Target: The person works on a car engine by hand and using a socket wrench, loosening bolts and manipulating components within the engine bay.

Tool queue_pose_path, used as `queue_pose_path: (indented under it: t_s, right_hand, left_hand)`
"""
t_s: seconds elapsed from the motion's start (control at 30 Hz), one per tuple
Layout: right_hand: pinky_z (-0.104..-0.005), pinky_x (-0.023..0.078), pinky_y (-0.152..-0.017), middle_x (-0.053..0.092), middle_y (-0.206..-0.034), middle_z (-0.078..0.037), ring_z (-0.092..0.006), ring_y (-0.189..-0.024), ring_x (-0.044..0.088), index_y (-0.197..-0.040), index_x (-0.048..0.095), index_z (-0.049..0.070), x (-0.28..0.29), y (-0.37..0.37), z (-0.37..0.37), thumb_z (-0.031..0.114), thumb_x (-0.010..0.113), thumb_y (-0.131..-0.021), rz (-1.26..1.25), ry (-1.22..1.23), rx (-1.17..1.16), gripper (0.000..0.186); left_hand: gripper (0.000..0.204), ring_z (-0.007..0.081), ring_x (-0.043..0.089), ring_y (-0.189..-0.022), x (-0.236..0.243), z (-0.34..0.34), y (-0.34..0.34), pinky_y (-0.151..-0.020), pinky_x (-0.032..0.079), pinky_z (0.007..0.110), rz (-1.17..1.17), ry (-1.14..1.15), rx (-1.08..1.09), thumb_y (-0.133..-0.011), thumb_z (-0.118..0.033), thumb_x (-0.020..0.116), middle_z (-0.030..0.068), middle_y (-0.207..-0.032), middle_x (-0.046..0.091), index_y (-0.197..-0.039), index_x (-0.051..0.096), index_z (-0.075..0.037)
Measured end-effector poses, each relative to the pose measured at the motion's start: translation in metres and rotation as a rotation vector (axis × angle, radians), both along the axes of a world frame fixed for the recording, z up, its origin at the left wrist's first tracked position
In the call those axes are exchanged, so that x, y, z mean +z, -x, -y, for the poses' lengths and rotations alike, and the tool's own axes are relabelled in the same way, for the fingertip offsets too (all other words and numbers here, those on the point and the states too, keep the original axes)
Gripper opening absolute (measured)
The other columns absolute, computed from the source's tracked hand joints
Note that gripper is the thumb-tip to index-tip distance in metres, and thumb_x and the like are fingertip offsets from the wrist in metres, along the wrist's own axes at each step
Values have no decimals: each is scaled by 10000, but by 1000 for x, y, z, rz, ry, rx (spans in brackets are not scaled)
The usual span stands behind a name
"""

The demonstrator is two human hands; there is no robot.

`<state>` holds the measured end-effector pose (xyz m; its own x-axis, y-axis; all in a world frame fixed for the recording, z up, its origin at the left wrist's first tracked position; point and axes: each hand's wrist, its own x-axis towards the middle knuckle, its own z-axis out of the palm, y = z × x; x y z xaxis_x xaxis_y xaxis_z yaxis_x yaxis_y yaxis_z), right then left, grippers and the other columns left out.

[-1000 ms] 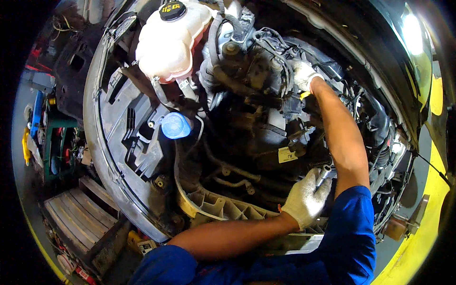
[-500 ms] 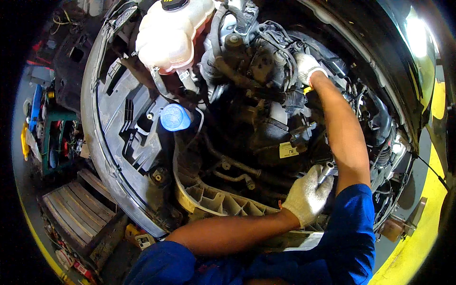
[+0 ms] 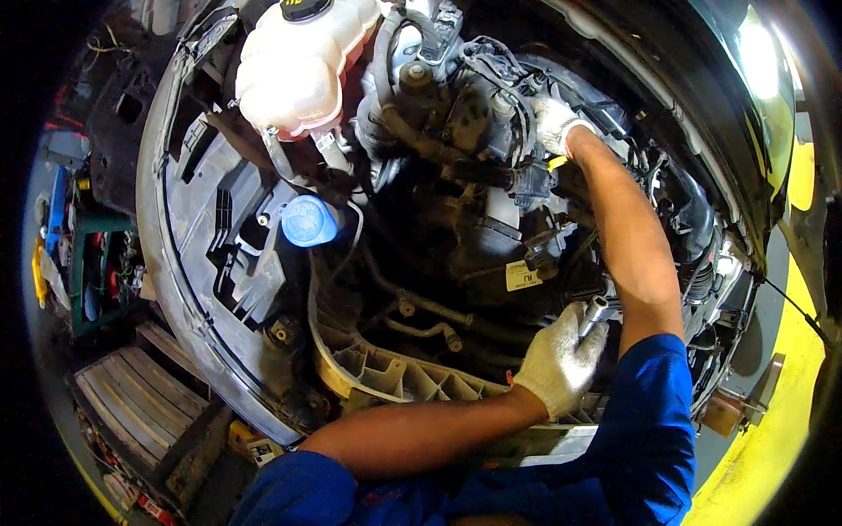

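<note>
My left hand (image 3: pixel 561 364), in a pale knit work glove, is closed round a shiny metal socket (image 3: pixel 593 317) whose hollow end points up and to the right. It is held over the near edge of the engine bay, close to my right forearm. My right hand (image 3: pixel 554 124), also gloved, reaches deep among the wiring harness (image 3: pixel 500 66) and black hoses at the far right side of the engine. Its fingertips are hidden there, so I cannot make out their grip. A yellow tab (image 3: pixel 558 162) shows just below that wrist.
A white coolant reservoir (image 3: pixel 294 74) with a black cap stands at the upper left. Below it is a blue round cap (image 3: pixel 309 220). A ribbed crossmember (image 3: pixel 386 368) runs along the near side. Left of the car are a wooden slatted step (image 3: pixel 140 399) and a green tool rack (image 3: pixel 83 272).
The view has shifted slightly, so the engine bay appears a little farther left. My left hand keeps the socket, and my right hand stays among the wiring.
</note>
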<state>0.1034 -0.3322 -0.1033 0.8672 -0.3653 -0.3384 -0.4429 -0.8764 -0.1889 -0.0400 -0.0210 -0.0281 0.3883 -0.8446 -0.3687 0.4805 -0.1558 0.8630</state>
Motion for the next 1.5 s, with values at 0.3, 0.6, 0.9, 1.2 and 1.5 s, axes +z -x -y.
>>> queue_pose_path:
  t_s: [0.3,0.6,0.9,1.2,1.5]
  right_hand:
    - [-468,508,-979,672,-1189,-261,-413,-1147,635,-1169,698,89,-25,-3,17,110,547,-864,-101,172,-61,341]
    - [-452,511,-965,669,-1193,-261,-413,-1155,628,-1204,665,50,-8,-6,3,111,527,-897,-85,162,-61,342]
    - [-460,505,-957,665,-1212,-252,-423,-1147,622,-1198,674,30,-30,1,27,170,575,-910,-63,190,-109,335]
    - [-456,504,-954,670,-1182,-267,-423,-1136,627,-1165,673,16,-18,5,17,97,545,-883,-37,175,-118,320]
    - [-465,525,-939,679,-1185,-251,-416,-1107,652,-1133,703,54,-12,4,0,118,546,-874,152,35,-46,309]
  left_hand:
    - [224,499,629,-818,7,-1,-6,-641,479,506,57,7,34,-977,-209,613,296,-828,646,-1066,556,-11]
    - [248,361,685,-836,6,-1,-6,-746,513,425,25,-54,-27,-1002,-218,573,238,-891,667,-1142,584,-14]
    - [241,385,681,-836,5,-1,-4,-744,513,429,34,-31,-52,-1004,-212,580,242,-890,665,-1129,584,-6]
    - [226,493,634,-826,4,0,-1,-658,486,498,40,19,5,-980,-208,609,296,-849,652,-1061,557,-3]
    - [211,492,628,-829,4,0,-4,-660,481,511,74,15,30,-980,-209,606,279,-840,653,-1050,563,-15]
